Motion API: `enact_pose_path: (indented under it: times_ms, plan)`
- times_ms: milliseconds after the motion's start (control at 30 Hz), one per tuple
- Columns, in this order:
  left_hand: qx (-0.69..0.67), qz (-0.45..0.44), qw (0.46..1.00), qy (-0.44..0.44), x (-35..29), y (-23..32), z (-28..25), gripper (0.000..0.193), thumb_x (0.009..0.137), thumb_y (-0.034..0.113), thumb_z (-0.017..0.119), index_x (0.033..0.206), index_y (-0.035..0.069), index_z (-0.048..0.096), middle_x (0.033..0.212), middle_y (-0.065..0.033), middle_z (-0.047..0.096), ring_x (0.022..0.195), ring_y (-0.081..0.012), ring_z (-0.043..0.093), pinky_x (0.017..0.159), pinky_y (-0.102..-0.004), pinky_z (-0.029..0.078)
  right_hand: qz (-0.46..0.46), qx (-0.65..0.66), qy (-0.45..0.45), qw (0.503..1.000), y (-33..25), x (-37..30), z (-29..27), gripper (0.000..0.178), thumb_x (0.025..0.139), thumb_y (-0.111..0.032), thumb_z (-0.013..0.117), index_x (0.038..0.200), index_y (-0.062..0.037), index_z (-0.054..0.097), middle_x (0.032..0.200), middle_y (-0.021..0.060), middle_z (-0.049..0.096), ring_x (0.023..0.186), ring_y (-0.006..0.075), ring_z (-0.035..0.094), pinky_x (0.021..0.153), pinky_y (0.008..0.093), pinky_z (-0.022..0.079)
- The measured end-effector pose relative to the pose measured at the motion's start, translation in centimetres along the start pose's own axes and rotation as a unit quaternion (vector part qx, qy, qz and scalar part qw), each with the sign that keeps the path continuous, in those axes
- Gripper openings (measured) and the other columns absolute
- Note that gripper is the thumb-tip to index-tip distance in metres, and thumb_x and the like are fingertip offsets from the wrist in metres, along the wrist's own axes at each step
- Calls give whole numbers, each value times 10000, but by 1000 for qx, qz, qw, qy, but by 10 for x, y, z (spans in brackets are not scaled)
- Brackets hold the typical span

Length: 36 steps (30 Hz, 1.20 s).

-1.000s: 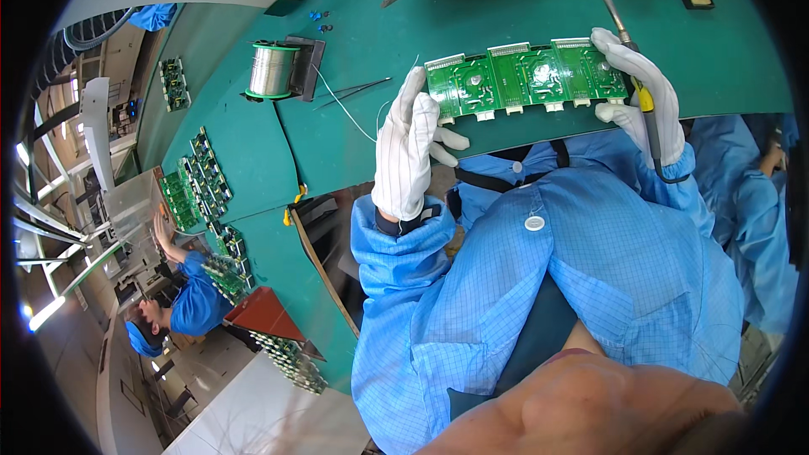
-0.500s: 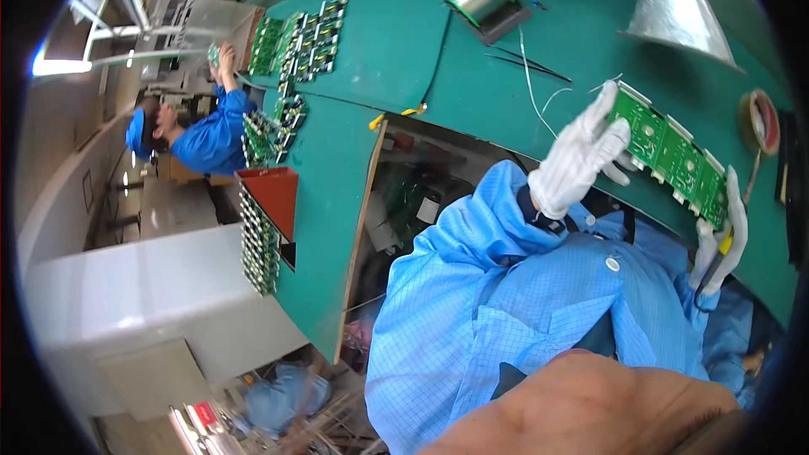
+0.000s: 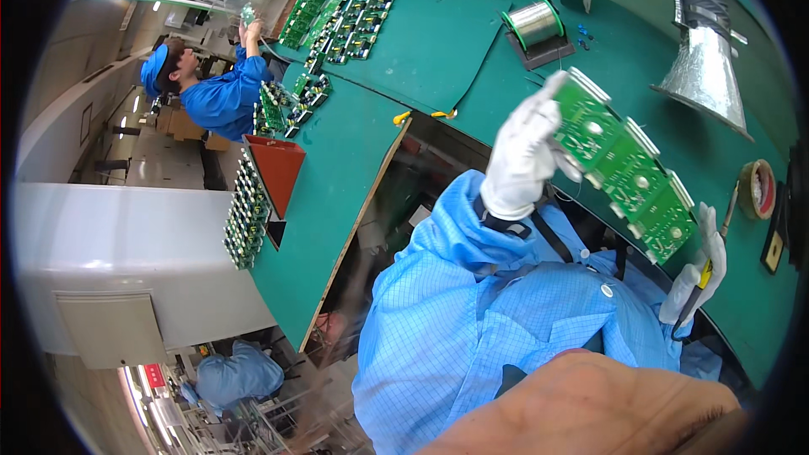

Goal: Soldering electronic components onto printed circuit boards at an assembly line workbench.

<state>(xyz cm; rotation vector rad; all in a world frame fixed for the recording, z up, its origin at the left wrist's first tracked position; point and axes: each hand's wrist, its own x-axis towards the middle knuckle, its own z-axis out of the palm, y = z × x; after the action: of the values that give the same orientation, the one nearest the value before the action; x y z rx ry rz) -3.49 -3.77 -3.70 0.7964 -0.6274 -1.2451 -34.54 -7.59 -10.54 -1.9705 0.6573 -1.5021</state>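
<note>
Green circuit-board strip held up right of the solder reel, on its near side
The step in hand looks like a check of the strip; the next move would call for steadying both ends, iron clear; left hand: grip clamped on the end nearest the reel; right hand: grip closed round a soldering iron, fingers by the farthest end, contact unclear.

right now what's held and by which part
Left hand: circuit board, left end; right hand: soldering iron by its handle, perhaps also the board's right end.
</note>
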Motion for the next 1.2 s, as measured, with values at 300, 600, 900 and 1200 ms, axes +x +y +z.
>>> enact_pose_path:
  times_ms: [300, 600, 900, 1200]
  plan:
    - [-58, 221, 964, 133, -9, 56, -55, 466, 1006, 334, 501, 1401, 89, 493, 1167, -80, 641, 965, -213, 637, 661, -347, 524, 160, -9, 54, 986, 8, -8, 2, 438, 1084, -318, 398, 1321, 45, 464, 1334, 264, 582, 1138, 341, 640, 1002, 460, 496]
    - [-89, 347, 894, 270, -4, 63, -121, 230, 994, 212, 559, 1188, 89, 562, 1179, -145, 625, 1012, -293, 622, 850, -448, 569, 188, -50, 52, 980, 3, -5, 2, 403, 1092, -287, 382, 1276, 46, 515, 1312, 212, 618, 1087, 283, 661, 978, 415, 507]
    - [144, 252, 820, 494, 18, 70, -187, 564, 1008, 365, 558, 1383, -35, 429, 1060, -180, 650, 937, -281, 683, 862, -395, 550, 206, -35, 43, 977, -5, 1, 1, 384, 1076, -264, 435, 1256, 39, 588, 1275, 179, 651, 1082, 244, 667, 980, 382, 510]
    - [769, -64, 476, 423, -4, 102, -209, 679, 983, 573, 451, 1436, 68, 454, 1180, -270, 656, 1036, -446, 649, 888, -510, 516, 215, -20, 43, 975, 1, -4, 4, 298, 1072, -171, 437, 1253, 27, 568, 1291, 185, 640, 1088, 238, 665, 995, 391, 507]
